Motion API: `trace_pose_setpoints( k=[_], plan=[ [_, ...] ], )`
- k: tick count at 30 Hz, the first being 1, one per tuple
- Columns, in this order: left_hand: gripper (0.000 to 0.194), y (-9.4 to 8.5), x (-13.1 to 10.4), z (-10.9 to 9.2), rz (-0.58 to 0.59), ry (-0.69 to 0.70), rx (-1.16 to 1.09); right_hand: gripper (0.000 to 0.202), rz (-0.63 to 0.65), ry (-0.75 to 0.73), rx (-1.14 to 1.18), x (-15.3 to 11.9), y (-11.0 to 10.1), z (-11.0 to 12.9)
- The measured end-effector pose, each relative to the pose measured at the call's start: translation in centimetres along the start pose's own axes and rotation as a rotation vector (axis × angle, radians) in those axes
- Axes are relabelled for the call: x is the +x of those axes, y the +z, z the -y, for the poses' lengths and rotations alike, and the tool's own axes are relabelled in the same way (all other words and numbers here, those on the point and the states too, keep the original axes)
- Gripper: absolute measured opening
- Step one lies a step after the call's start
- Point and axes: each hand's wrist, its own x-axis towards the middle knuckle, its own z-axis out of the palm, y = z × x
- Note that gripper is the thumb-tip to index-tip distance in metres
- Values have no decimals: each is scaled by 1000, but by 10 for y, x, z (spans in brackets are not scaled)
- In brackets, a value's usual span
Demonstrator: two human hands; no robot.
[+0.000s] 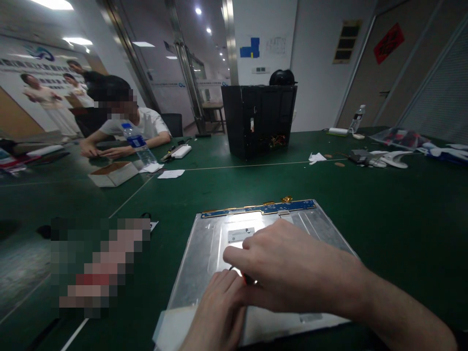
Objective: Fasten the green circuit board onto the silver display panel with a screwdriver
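A flat silver metal panel (190,258), like the back of a display screen, lies on the green table in front of me. Along its far edge runs a narrow blue circuit board (248,210) with gold-coloured tabs. My right hand (281,258) is curled closed above the middle of the panel. Just below it, my left hand (221,297) has its fingers bent and pressed together, close to the right one. Between the hands shows a small red and dark thing (249,278) with a short dark wire. What each hand grips is mostly hidden by the fingers.
A tall black case (259,119) stands at the back. Leftward are a white open box (114,174), a water bottle (141,146), a blurred-out item (109,263) and a seated person (127,117). Paper scraps and a dark device (361,157) lie at the right.
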Motion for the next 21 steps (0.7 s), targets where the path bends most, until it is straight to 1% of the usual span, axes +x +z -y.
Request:
trace_pose_setpoints(
  k=[3, 5, 7, 10, 12, 13, 14, 15, 17, 18, 19, 20, 21],
  plan=[
    [15, 0, -1, 0, -7, -10, 2, 24, -17, 16, -59, 1, 2, 0],
    [15, 0, -1, 0, 6, -6, -18, 19, -11, 14, -62, 2, 0, 1],
    [15, 0, -1, 0, 18, -4, -33, 10, 6, 4, -29, 1, -2, 2],
    [14, 2, -2, 2, 15, -5, -37, 11, 24, -15, 38, 0, -3, 3],
    [15, 5, -5, 5, 8, -7, -32, 12, 19, -6, 64, -2, -1, 3],
    [17, 8, -7, 7, 24, -16, -27, 12, 16, 13, 75, -2, 0, 2],
    [19, 11, -9, 9, 5, -29, -16, 14, 10, 32, 83, -2, 2, 2],
    [20, 14, -12, 12, 48, -28, -8, 14, 19, 52, 89, -2, 4, 2],
    [16, 21, -16, 18, 43, -15, 41, 12, 39, 91, 79, 0, 6, 2],
    [13, 23, -18, 21, 15, -16, 68, 11, 58, 107, 69, 2, 5, 3],
    [12, 24, -19, 24, 53, -24, 84, 9, 79, 116, 59, 4, 3, 4],
    [11, 25, -20, 26, 48, -5, 92, 8, 100, 124, 49, 5, 0, 6],
    [11, 26, -20, 27, 70, 1, 91, 10, 121, 129, 42, 6, -2, 8]
  ],
)
